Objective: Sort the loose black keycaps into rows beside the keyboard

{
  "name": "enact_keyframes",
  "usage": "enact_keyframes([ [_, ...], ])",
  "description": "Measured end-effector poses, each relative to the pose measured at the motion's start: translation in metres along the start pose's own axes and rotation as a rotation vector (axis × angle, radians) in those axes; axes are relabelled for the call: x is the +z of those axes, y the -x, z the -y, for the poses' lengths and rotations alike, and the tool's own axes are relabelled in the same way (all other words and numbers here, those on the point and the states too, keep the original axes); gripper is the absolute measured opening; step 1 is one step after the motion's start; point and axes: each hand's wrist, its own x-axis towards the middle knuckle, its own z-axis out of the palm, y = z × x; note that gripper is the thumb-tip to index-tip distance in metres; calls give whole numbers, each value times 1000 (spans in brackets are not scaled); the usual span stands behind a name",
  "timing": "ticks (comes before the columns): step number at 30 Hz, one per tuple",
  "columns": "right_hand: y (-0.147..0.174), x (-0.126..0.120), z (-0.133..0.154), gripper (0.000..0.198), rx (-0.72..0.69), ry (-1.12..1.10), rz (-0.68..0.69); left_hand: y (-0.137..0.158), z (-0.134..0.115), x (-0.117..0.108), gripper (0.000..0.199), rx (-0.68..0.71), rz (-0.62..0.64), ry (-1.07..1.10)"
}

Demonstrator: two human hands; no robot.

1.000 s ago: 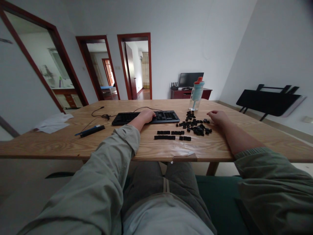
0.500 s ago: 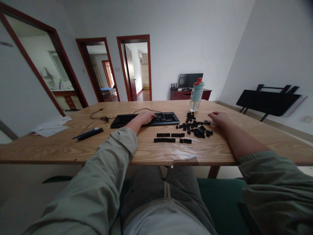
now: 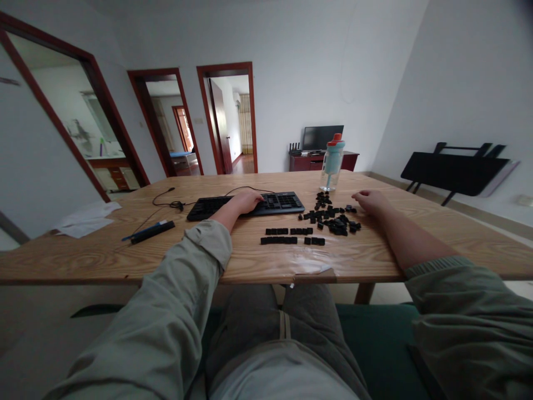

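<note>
Over the middle of a black keyboard (image 3: 287, 201), my left hand (image 3: 246, 202) is closed with its fingertips down at the keys. Whatever it may hold is hidden or too small to make out. To the right, my right hand (image 3: 368, 201) rests on the table with its fingers curled in and nothing visible in them. Just left of it lies a loose heap of black keycaps (image 3: 338, 224). Nearer to me, more keycaps lie in two short rows, a back row (image 3: 277, 231) and a front row (image 3: 278, 240), each with a gap.
A clear bottle (image 3: 332, 164) with a red and light-blue top stands behind the heap. Left of the keyboard are its coiled cable (image 3: 177, 205), a black stick-like object (image 3: 152, 232) with a blue one beside it, and white papers (image 3: 89, 219). Tape (image 3: 314, 272) covers the table's front edge.
The view has shifted very slightly. Both hands stay in about the same places, and the keycaps and keyboard have not visibly moved.
</note>
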Motion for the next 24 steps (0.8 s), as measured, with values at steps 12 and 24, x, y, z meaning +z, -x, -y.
enact_keyframes([
  [12, -1, 1, -1, 34, -42, 17, -7, 2, 9, 10, 30, -52, -36, 101],
  [24, 8, -4, 7, 32, -16, -16, 6, 3, 1, 3, 32, -64, -52, 101],
])
